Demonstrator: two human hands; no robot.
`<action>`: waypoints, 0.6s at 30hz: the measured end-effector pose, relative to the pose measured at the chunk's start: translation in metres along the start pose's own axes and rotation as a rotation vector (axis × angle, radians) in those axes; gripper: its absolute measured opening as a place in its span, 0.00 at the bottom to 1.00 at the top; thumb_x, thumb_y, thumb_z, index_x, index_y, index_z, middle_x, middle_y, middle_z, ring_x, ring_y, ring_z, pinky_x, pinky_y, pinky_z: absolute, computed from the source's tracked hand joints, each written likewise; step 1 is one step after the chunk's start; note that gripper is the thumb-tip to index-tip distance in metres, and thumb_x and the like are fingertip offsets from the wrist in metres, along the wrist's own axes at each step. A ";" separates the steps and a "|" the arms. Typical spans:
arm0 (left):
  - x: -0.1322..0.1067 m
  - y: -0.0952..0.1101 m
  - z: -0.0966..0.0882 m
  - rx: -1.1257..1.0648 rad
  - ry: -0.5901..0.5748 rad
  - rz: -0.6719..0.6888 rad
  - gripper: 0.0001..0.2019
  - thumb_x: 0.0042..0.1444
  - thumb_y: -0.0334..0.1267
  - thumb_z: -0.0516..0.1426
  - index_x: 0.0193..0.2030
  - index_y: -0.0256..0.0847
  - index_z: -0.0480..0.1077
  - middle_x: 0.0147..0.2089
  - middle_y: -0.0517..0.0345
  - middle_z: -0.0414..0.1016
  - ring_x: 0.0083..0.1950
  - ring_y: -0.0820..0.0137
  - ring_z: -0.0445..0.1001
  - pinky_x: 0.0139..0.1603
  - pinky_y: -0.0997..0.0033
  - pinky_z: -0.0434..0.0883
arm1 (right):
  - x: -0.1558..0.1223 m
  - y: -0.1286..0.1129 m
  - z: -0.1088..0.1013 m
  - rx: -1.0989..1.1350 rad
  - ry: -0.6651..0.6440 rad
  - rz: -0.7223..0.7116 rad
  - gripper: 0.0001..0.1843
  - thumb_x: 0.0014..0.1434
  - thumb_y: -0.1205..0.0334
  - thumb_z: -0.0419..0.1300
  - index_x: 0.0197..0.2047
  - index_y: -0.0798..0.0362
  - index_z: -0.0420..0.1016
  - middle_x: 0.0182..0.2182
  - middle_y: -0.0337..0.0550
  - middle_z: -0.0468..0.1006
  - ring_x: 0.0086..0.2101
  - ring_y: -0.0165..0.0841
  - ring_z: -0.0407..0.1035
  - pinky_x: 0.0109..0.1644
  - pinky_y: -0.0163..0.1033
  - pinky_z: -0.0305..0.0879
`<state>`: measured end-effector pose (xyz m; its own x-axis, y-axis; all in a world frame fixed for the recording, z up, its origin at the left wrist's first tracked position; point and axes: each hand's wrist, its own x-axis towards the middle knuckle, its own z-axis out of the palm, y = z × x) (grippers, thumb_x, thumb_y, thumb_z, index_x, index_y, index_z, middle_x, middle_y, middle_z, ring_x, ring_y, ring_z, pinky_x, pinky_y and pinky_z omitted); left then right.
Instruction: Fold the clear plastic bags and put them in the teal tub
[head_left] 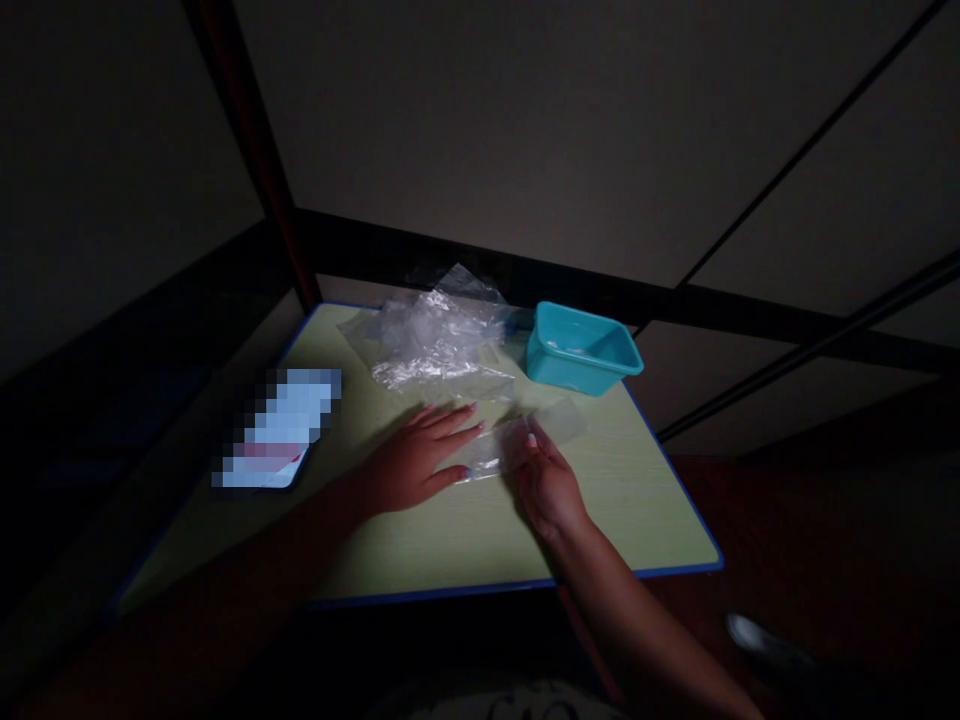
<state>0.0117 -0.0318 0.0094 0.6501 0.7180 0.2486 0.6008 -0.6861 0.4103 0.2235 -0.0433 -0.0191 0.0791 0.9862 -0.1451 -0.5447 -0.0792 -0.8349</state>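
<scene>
Dim walls (480,130) sink into shadow around a pale, blue-edged tabletop (622,510). On its far side sits a crinkled, glossy plastic heap (442,345), left of a smooth teal tub (574,370); a phone (277,430), its screen pixelated, lies left. The left hand (409,465) rests with fingers spread at a thin transparent sleeve's (489,452) left end; the right hand (553,490) pinches its middle, thumb uppermost, other fingers largely hidden.

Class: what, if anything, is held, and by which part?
The right grip holds a clear plastic strip near its middle; the left grip is open.
</scene>
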 end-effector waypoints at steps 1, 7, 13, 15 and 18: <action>0.000 -0.004 -0.003 -0.032 0.040 -0.027 0.22 0.65 0.46 0.50 0.64 0.44 0.63 0.67 0.48 0.63 0.66 0.56 0.62 0.65 0.50 0.56 | 0.001 0.000 -0.002 -0.001 0.016 0.001 0.15 0.52 0.58 0.67 0.44 0.44 0.78 0.48 0.38 0.79 0.53 0.35 0.69 0.66 0.48 0.55; -0.001 -0.015 -0.009 -0.144 0.091 -0.078 0.13 0.65 0.39 0.49 0.44 0.38 0.74 0.44 0.50 0.75 0.47 0.63 0.73 0.50 0.63 0.69 | 0.003 -0.007 -0.011 -0.031 0.007 0.005 0.18 0.52 0.57 0.67 0.47 0.45 0.77 0.49 0.39 0.78 0.54 0.35 0.69 0.67 0.47 0.53; 0.001 -0.004 -0.001 -0.355 0.139 -0.088 0.14 0.64 0.37 0.49 0.52 0.39 0.69 0.51 0.50 0.74 0.54 0.65 0.72 0.56 0.62 0.68 | 0.005 -0.016 -0.018 -0.057 0.042 0.013 0.19 0.51 0.57 0.69 0.47 0.48 0.77 0.50 0.42 0.78 0.56 0.36 0.68 0.67 0.46 0.54; 0.001 -0.003 0.000 -0.426 0.162 -0.139 0.15 0.64 0.38 0.48 0.53 0.39 0.69 0.53 0.49 0.74 0.55 0.64 0.71 0.58 0.61 0.67 | 0.004 -0.016 -0.019 -0.058 0.030 0.011 0.20 0.51 0.57 0.69 0.48 0.49 0.77 0.51 0.44 0.78 0.56 0.37 0.67 0.66 0.47 0.55; 0.002 -0.004 0.002 -0.548 0.165 -0.228 0.15 0.64 0.41 0.48 0.51 0.39 0.70 0.51 0.50 0.76 0.53 0.63 0.74 0.56 0.61 0.69 | 0.004 -0.015 -0.020 -0.052 0.031 0.006 0.20 0.52 0.59 0.69 0.49 0.49 0.77 0.52 0.45 0.77 0.57 0.38 0.67 0.66 0.47 0.57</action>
<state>0.0122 -0.0279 0.0065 0.4264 0.8783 0.2164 0.3614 -0.3848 0.8493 0.2485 -0.0414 -0.0176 0.1027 0.9808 -0.1657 -0.5008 -0.0929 -0.8605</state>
